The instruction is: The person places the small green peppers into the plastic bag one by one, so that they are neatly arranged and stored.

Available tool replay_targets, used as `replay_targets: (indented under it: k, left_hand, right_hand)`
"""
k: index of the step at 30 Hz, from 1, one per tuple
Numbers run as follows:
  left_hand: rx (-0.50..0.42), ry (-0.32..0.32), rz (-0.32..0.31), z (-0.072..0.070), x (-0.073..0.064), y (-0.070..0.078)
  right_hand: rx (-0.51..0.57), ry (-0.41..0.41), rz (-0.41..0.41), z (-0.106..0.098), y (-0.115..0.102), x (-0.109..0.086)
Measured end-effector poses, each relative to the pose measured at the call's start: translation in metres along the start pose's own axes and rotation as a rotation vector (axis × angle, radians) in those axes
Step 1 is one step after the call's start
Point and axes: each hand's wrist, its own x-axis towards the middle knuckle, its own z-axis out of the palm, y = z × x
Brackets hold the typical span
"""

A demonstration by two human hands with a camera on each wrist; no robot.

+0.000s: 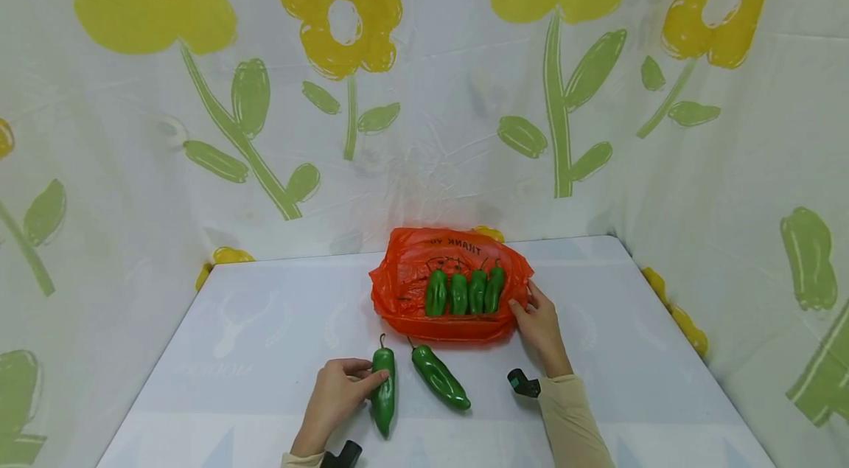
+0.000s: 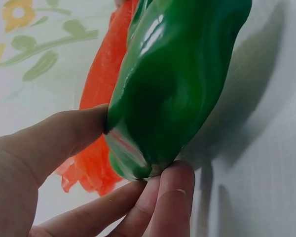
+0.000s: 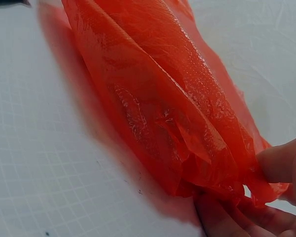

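Observation:
My left hand (image 1: 340, 394) pinches a long green pepper (image 1: 382, 398) between thumb and fingers, its stem pointing away from me. In the left wrist view the same pepper (image 2: 172, 84) fills the middle, thumb on one side and fingertips at its end. A second green pepper (image 1: 441, 377) lies slanted on the table just right of it. Behind them stands a red plastic bag (image 1: 411, 262) in a low tray-like shape, with several green peppers (image 1: 458, 294) side by side in it. My right hand (image 1: 540, 324) grips the bag's right edge, thumb above and fingers beneath the crumpled plastic (image 3: 222, 173).
The white table (image 1: 252, 379) runs back to a hanging cloth (image 1: 438, 121) printed with yellow flowers, which also covers both sides. Black wrist camera mounts show at the left wrist (image 1: 343, 455) and right wrist (image 1: 524, 384).

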Motion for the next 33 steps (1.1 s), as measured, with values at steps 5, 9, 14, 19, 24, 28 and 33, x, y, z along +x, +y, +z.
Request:
replay_targets:
  k: [5, 9, 14, 19, 24, 28, 33]
  left_hand:
    - [-0.019, 0.013, 0.002, -0.004, -0.002, 0.0]
    - [-0.027, 0.036, 0.0, -0.008, -0.003, 0.0]
    - [-0.028, 0.061, 0.0, -0.012, -0.004, 0.001]
    - [-0.04, 0.07, 0.005, -0.015, -0.004, 0.003]
    - [-0.054, 0.079, 0.008, -0.017, -0.004, 0.004]
    - [-0.051, 0.083, -0.005, -0.019, -0.005, 0.006]
    - [-0.04, 0.093, -0.004, -0.022, -0.005, 0.012]
  right_hand:
    - [0.009, 0.022, -0.033, 0.0, -0.001, -0.002]
    - [0.017, 0.039, -0.048, 0.001, -0.001, -0.003]
    - [0.005, 0.03, -0.032, 0.001, -0.002, -0.003]
    - [0.006, 0.023, -0.018, 0.001, -0.003, -0.003]
    - [0.009, 0.014, 0.004, 0.001, -0.004, -0.003]
    - [0.011, 0.012, 0.01, 0.001, -0.004, -0.003]
    - [0.012, 0.014, 0.006, 0.001, -0.005, -0.003]
